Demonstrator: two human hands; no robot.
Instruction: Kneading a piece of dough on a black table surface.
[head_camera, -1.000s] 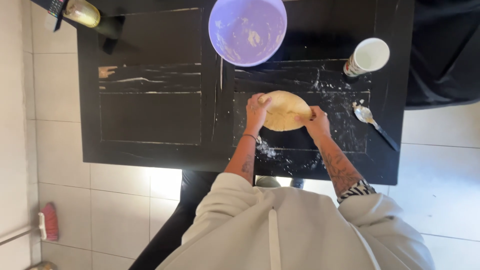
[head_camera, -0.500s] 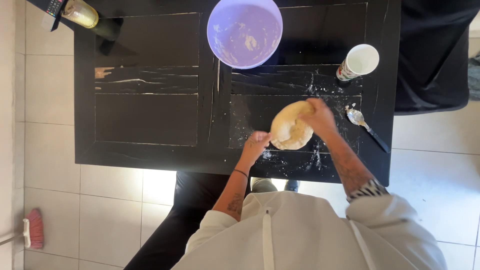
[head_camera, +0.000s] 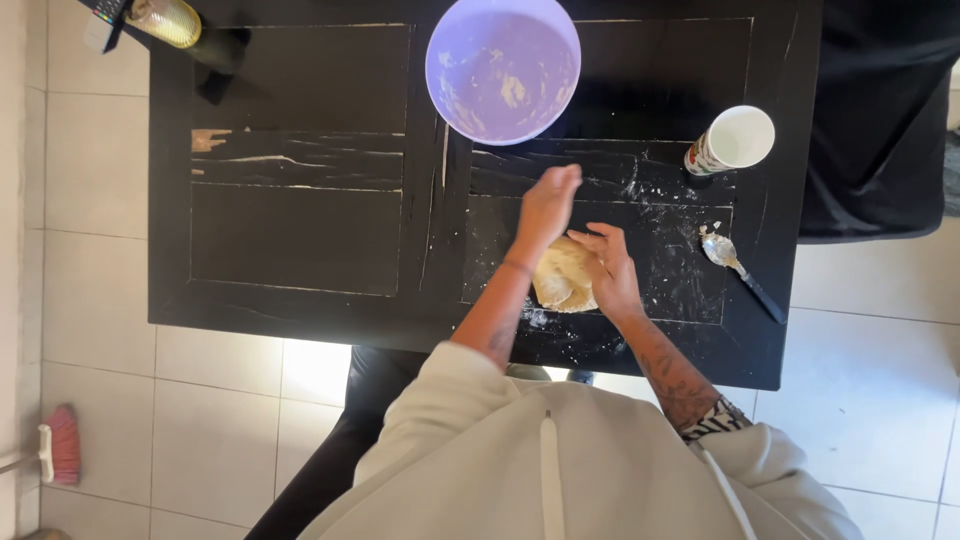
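We stand over a black counter (head_camera: 300, 230) dusted with flour. At 12 o'clock sits a lilac bowl (head_camera: 503, 68), holding only smears and scraps of dough. At 2 o'clock a white cup (head_camera: 733, 141) looks empty. Near the centre lies the tan dough (head_camera: 560, 277); our right hand (head_camera: 610, 272) presses flat on it, fingers spread, while our left hand (head_camera: 547, 205) hovers just above, fingers loosely open, holding nothing. A floury spoon (head_camera: 738, 265) lies at 3 o'clock

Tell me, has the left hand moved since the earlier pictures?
Yes. The left hand left the dough and rose toward the purple bowl; it hovers between them.
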